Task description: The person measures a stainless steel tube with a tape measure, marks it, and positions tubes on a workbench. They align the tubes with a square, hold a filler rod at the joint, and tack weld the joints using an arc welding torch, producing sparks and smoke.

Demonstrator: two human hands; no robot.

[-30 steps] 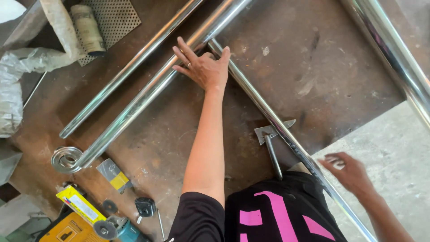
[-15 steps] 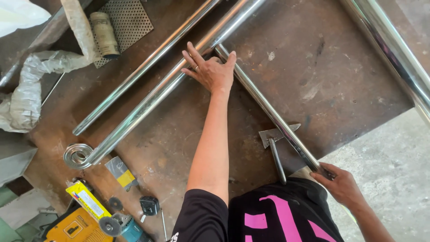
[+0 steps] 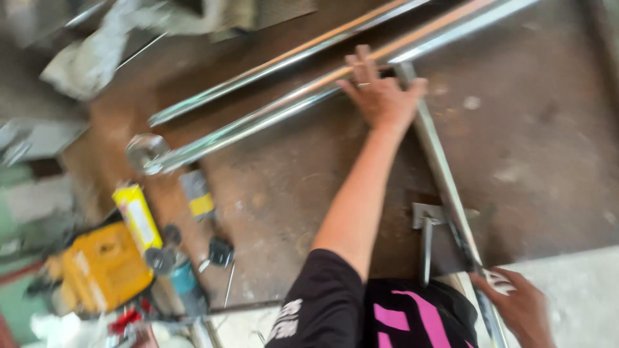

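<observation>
Nearest me, my right hand [image 3: 519, 303] curls loosely around the low end of a thin shiny steel tube [image 3: 445, 187], beside a grey metal hammer [image 3: 427, 235]. Farther out, my left hand [image 3: 380, 96] lies flat, fingers spread, where that tube meets a long polished steel handrail pipe [image 3: 277, 119].

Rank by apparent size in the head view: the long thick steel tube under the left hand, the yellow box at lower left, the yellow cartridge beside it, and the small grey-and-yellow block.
1. Thick steel tube, by far the longest.
2. Yellow box.
3. Yellow cartridge.
4. Grey-and-yellow block.
Motion blur softens edges, but the order looks clear.
</observation>
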